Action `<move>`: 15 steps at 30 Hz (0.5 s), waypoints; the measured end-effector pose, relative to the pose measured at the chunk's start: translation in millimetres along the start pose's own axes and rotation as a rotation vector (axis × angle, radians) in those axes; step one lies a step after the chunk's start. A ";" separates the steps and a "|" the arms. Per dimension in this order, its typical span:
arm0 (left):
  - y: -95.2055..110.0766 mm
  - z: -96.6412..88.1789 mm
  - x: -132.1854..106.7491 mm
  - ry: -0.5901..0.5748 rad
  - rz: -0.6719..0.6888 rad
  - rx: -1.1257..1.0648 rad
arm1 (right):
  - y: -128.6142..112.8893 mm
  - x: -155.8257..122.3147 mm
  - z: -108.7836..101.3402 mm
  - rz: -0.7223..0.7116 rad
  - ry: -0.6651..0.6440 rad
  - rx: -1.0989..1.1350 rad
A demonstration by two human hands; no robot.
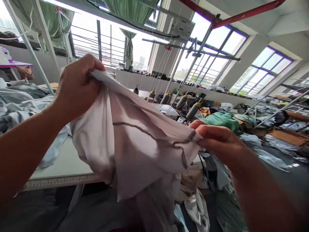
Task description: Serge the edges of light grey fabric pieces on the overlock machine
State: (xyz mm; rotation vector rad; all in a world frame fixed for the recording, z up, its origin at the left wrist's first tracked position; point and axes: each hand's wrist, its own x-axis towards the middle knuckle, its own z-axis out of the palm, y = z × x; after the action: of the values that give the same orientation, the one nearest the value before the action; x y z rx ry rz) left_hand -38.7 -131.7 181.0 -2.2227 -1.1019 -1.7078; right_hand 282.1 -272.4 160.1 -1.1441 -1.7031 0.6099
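A pale, thin garment piece [140, 154] hangs stretched between my two hands, in front of the table edge. Dark stitched seams run across it, one curving toward its right end. My left hand [79, 85] is closed on its upper left edge and held higher. Lower down, my right hand [214, 137] pinches the right corner, beside a seam end. Loose folds drop below the table's level, and the cloth hides much of what lies behind it.
A white table [65, 161] with a ruler strip along its front edge is behind the cloth. Grey fabric [26, 103] is heaped on its left. Thread cones [181, 101] stand beyond. Bags and cloth piles [219, 120] fill the right side; a metal frame stands overhead.
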 end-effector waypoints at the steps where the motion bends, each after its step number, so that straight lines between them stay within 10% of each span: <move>1: 4.0 1.3 0.5 -0.045 -0.053 -0.117 | 0.6 5.7 7.2 -0.086 -0.071 0.133; 4: 15.3 4.1 2.7 -0.158 -0.044 -0.323 | 14.1 11.4 49.9 -0.132 -0.081 0.469; 9: -12.9 -12.2 12.3 -0.136 0.013 -0.232 | 48.0 -4.8 115.5 0.341 -0.825 0.615; 11: -38.0 -22.0 7.6 -0.141 -0.095 -0.060 | 58.1 -4.7 112.4 0.419 -0.762 0.570; 15: -51.7 -27.7 -49.3 -0.384 -0.062 0.229 | 67.3 15.8 87.1 0.380 -0.216 0.390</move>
State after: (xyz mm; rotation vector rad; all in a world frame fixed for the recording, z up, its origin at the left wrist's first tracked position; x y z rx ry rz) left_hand -96.7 -131.2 130.8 -2.4425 -1.3772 -1.1249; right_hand 229.7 -220.2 77.1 -1.1503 -1.4570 1.2822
